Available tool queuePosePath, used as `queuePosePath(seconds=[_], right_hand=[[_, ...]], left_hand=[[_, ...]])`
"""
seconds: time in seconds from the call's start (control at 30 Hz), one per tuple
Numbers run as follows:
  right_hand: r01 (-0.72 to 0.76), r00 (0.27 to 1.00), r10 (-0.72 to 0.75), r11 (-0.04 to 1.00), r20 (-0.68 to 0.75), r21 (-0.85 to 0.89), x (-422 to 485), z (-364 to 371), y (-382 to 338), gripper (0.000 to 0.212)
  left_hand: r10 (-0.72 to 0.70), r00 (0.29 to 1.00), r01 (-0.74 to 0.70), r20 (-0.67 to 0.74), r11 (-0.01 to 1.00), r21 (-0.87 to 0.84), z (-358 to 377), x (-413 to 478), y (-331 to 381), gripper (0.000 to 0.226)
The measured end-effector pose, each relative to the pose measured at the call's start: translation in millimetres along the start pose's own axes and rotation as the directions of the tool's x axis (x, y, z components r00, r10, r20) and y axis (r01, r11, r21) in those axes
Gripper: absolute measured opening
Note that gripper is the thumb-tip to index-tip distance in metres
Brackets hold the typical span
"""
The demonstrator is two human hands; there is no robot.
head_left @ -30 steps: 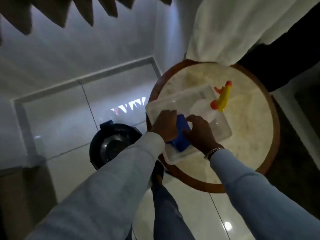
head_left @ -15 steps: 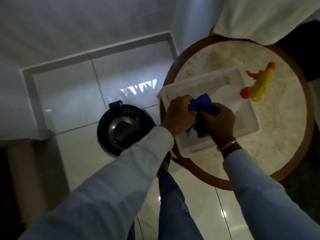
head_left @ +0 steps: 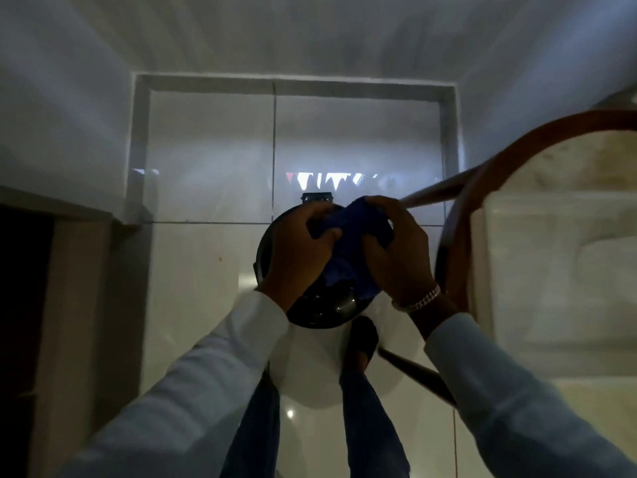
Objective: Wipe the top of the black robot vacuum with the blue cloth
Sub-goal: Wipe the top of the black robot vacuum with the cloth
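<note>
The blue cloth [head_left: 351, 243] is bunched between both hands and hangs down in the middle of the view. My left hand [head_left: 300, 257] grips its left side and my right hand [head_left: 396, 257] grips its right side. Below them on the white tiled floor lies the round black robot vacuum [head_left: 320, 310], mostly hidden behind my hands and the cloth. Only its left rim and shiny near part show. Whether the cloth touches the vacuum's top I cannot tell.
A round wooden-rimmed table [head_left: 458, 236] with a marble top stands at the right, and a clear plastic tray [head_left: 551, 263] rests on it. Table legs [head_left: 413, 370] slant down beside the vacuum. My legs and a foot [head_left: 362, 343] stand just behind it. A wall corner [head_left: 79, 305] juts in at left.
Both hands lifted the blue cloth out of the tray on the table and carried it left, over the vacuum. The view swung left, so the spray bottle is out of sight.
</note>
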State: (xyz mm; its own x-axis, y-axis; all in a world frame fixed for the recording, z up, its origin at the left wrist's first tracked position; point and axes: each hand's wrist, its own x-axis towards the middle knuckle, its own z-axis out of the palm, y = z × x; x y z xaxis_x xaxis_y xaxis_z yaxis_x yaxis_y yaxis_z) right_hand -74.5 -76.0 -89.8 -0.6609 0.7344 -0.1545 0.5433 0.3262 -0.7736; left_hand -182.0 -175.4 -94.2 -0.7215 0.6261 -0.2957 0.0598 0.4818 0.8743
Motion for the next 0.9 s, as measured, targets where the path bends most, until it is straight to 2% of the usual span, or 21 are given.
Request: queuePosePath(seconds=[0.1, 0.17, 0.2, 0.27, 0.37, 0.47, 0.57, 0.63, 0.7, 0.9], right_hand=[[-0.130, 0.991, 0.132, 0.983, -0.011, 0.127, 18.3, 41.8, 35.9, 0.042], [-0.240, 0.971, 0.239, 0.954, 0.028, 0.178, 29.2, 65.5, 65.7, 0.041], [-0.283, 0.959, 0.278, 0.946, 0.051, 0.160, 31.6, 74.4, 79.7, 0.041], [-0.307, 0.951, 0.306, 0.952, 0.045, 0.009, 32.0, 85.5, 103.9, 0.041], [-0.208, 0.978, 0.210, 0.961, -0.009, -0.180, 24.3, 95.2, 122.0, 0.044], [-0.043, 0.996, 0.067, 0.943, 0.063, -0.329, 15.5, 116.4, 120.9, 0.061], [0.041, 0.990, 0.047, 0.802, 0.130, -0.595, 9.2, 147.2, 125.9, 0.084], [0.031, 0.995, 0.038, 0.753, 0.090, -0.657, 7.1, 158.2, 132.2, 0.082], [0.040, 0.997, 0.010, 0.764, 0.073, -0.644, -4.5, 158.8, 140.5, 0.076], [0.173, 0.983, -0.089, 0.753, 0.162, -0.635, -47.2, 148.6, 157.5, 0.065]], left_hand=[[0.059, 0.998, -0.057, -0.014, 0.991, 0.117, -5.1, 14.3, -53.9, 0.048], [0.085, 0.993, -0.102, 0.082, 0.967, 0.235, -5.4, 20.5, -94.7, 0.069], [0.086, 0.980, -0.142, 0.180, 0.936, 0.323, -5.5, 22.8, -113.6, 0.083], [0.046, 0.915, -0.260, 0.401, 0.827, 0.498, -5.0, 26.9, -145.8, 0.113], [-0.027, 0.845, -0.378, 0.534, 0.676, 0.633, -4.4, 34.2, -175.0, 0.141], [-0.022, 0.795, -0.490, 0.607, 0.566, 0.663, -4.7, 36.6, -190.3, 0.149], [0.015, 0.784, -0.544, 0.620, 0.498, 0.675, -6.3, 37.3, -205.1, 0.152], [0.037, 0.783, -0.549, 0.621, 0.510, 0.662, -7.0, 39.0, -211.1, 0.153], [0.041, 0.780, -0.545, 0.624, 0.535, 0.646, -7.7, 40.0, -212.0, 0.153], [0.030, 0.770, -0.547, 0.638, 0.547, 0.634, -9.1, 40.2, -213.0, 0.151]])
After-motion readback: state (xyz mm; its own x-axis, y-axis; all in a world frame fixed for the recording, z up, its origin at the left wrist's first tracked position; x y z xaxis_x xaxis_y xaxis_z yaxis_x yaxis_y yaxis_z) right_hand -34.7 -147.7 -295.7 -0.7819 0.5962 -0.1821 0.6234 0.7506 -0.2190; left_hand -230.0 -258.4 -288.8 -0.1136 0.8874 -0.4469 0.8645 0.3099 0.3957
